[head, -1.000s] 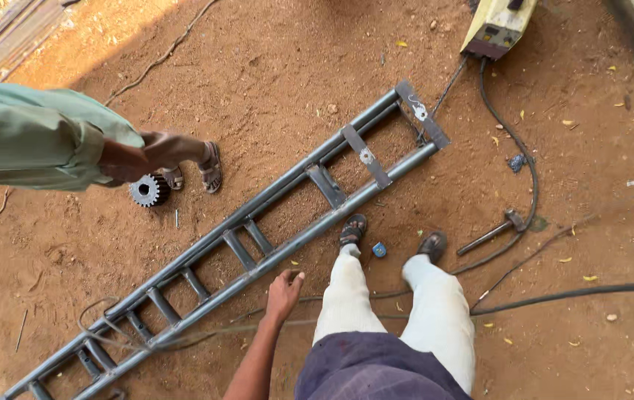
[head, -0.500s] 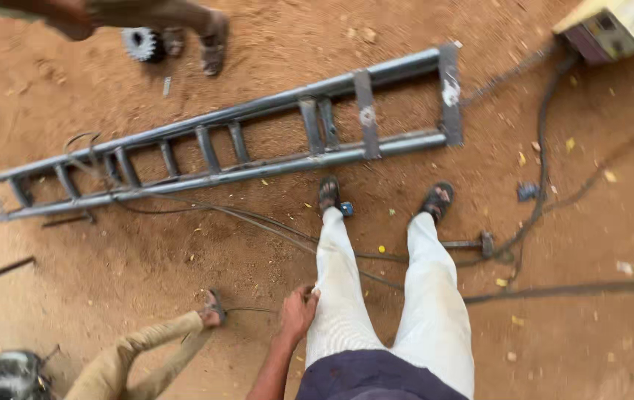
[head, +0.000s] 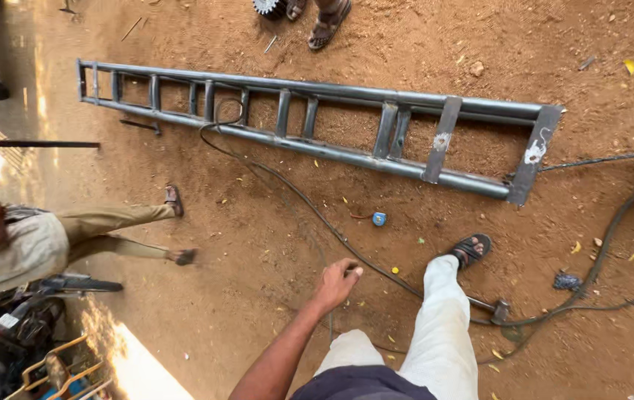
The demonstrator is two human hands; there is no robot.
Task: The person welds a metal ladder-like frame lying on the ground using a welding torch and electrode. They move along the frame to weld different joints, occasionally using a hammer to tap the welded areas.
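My left hand (head: pixel 337 284) hung loose and half open, holding nothing. The thin black cable (head: pixel 309 207) lay on the dirt just beside it, and the long metal frame (head: pixel 317 122) lay farther ahead. I could not see my right hand.

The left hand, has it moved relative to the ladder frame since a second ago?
Yes. The left hand was close beside the ladder frame; now it hangs farther from it, near the cable.

The left hand (head: pixel 337 283) hung at the end of a straight, lowered arm, fingers loosely curled, gripping nothing; the right hand was out of view.
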